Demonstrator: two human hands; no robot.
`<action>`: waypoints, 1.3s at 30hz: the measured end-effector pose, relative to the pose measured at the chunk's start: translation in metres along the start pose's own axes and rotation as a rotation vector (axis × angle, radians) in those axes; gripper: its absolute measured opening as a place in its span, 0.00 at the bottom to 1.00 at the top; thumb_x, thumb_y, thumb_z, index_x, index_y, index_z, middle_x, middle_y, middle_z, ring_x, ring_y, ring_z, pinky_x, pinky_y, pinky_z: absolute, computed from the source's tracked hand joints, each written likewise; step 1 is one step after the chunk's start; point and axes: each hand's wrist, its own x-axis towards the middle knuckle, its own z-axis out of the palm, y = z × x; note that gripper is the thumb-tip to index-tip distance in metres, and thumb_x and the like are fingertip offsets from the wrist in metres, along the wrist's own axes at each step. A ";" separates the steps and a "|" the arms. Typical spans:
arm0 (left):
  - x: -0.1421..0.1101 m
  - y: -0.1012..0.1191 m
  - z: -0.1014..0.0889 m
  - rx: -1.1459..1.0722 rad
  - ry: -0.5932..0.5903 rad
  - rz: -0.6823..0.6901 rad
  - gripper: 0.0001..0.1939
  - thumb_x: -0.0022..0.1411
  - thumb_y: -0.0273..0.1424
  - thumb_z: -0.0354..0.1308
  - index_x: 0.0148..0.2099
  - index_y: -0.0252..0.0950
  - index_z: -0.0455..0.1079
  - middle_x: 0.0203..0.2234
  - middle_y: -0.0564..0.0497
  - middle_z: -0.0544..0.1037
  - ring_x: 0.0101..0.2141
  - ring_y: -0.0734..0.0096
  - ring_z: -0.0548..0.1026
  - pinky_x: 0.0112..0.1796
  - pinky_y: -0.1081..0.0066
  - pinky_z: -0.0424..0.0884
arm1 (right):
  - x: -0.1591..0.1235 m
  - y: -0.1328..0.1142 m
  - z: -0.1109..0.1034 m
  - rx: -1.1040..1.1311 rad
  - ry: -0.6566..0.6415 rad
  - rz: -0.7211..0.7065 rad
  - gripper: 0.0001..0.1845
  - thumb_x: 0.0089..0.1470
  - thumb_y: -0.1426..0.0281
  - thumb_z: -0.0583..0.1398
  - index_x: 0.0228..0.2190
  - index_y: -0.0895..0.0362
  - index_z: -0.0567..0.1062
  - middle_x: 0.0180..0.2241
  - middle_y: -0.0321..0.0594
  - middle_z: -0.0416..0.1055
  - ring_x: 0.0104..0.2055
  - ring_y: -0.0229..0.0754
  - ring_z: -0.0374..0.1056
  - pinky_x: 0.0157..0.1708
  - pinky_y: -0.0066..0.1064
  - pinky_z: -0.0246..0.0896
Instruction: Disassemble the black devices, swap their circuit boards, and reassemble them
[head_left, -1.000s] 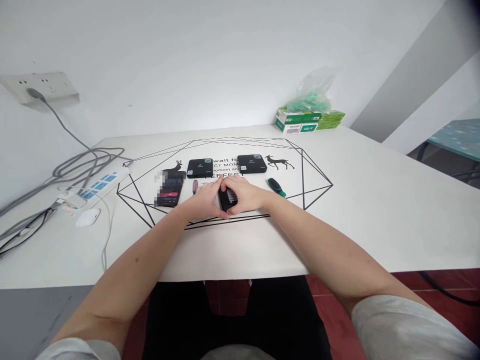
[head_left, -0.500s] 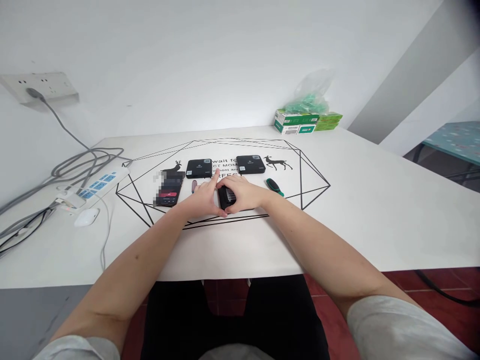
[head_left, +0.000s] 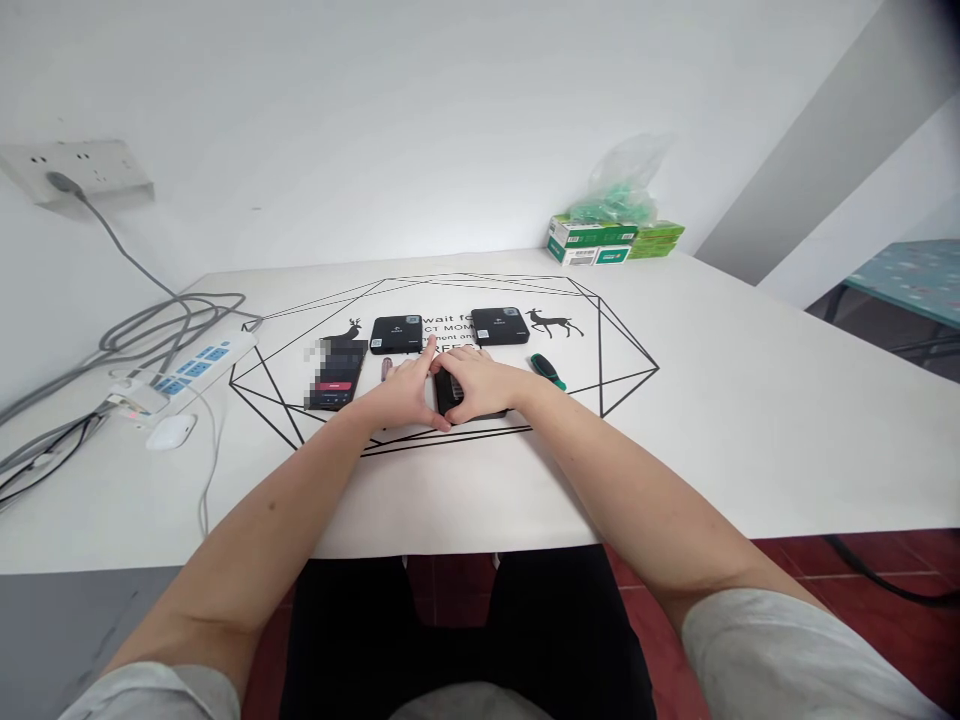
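Note:
A flat black box (head_left: 448,388) lies on the tabletop with its left end showing and the rest mostly under my right hand. My right hand (head_left: 480,385) curves over this box, thumb at its near edge and fingers at the far side. Just left of it is my left hand (head_left: 403,393), its index finger stretched forward and its thumb spread toward the box's near left corner. The two thumb tips come close together there. Whether the left thumb presses on the box I cannot tell. A small brownish, rounded thing (head_left: 387,367) lies beside the left hand, partly covered.
Two similar black boxes, one left (head_left: 397,335) and one right (head_left: 500,326), lie beyond my hands. A phone (head_left: 337,375) is at left, a green-and-black screwdriver handle (head_left: 547,371) at right. Further left are a power strip (head_left: 199,370), cables and a white earbud case (head_left: 172,432). Cartons (head_left: 592,240) stand behind.
The view has shifted very slightly. Both hands stay around the black box, and a little more of its near edge shows under my right hand.

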 end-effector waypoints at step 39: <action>-0.002 0.004 -0.001 0.143 -0.050 0.034 0.68 0.51 0.59 0.70 0.82 0.41 0.40 0.69 0.35 0.67 0.71 0.30 0.57 0.70 0.36 0.42 | -0.012 0.024 -0.018 0.408 0.241 -0.064 0.32 0.40 0.63 0.69 0.50 0.52 0.73 0.54 0.44 0.73 0.57 0.56 0.69 0.59 0.51 0.64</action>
